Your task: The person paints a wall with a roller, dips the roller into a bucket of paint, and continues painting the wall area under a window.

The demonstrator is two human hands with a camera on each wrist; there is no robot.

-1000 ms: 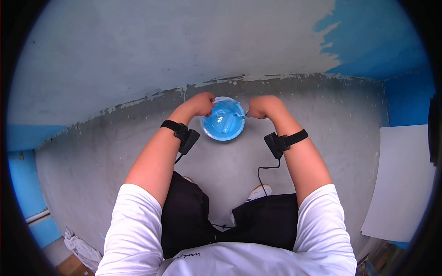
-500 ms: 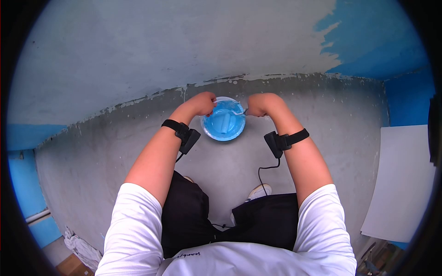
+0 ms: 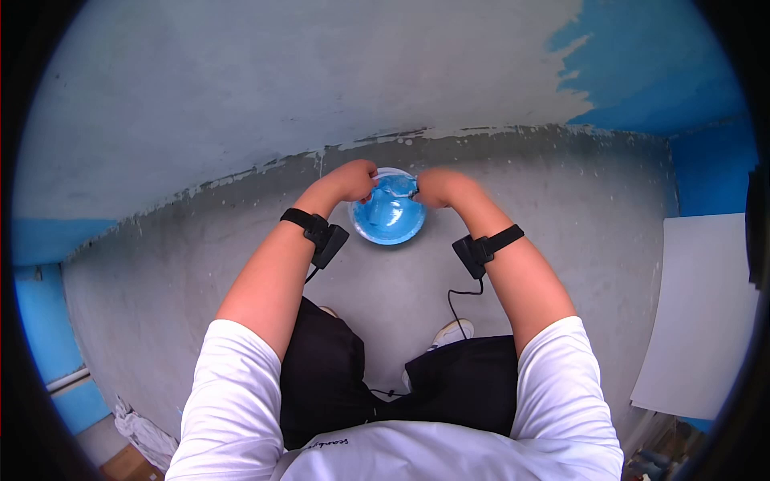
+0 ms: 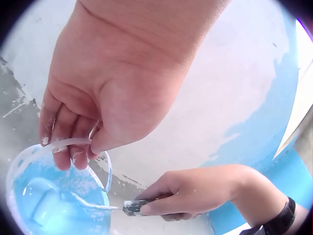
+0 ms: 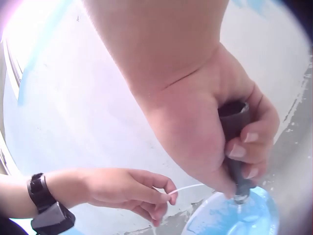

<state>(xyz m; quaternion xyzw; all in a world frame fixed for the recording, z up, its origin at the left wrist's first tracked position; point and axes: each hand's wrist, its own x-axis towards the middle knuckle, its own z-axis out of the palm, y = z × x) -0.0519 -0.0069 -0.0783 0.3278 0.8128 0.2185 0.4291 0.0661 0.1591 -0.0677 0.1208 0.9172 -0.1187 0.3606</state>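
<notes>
Paint roller [image 4: 41,205]: lying in blue paint inside bucket [image 3: 388,212], on floor by wall. Handle [image 5: 234,142] clasped in my right hand [image 3: 433,188], shaft slanting down-left. My left hand [image 3: 353,180] pinches rim wire [image 4: 68,143], opposite side. 2 hands, both engaged.

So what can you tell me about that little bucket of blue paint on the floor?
The bucket is small, round and looks like white plastic, smeared with paint inside and filled with light blue paint. It stands upright on the grey concrete floor near the foot of the wall. The left hand grips its thin white wire handle at the rim. The right hand holds a dark-handled tool whose wire end dips into the paint.
</notes>
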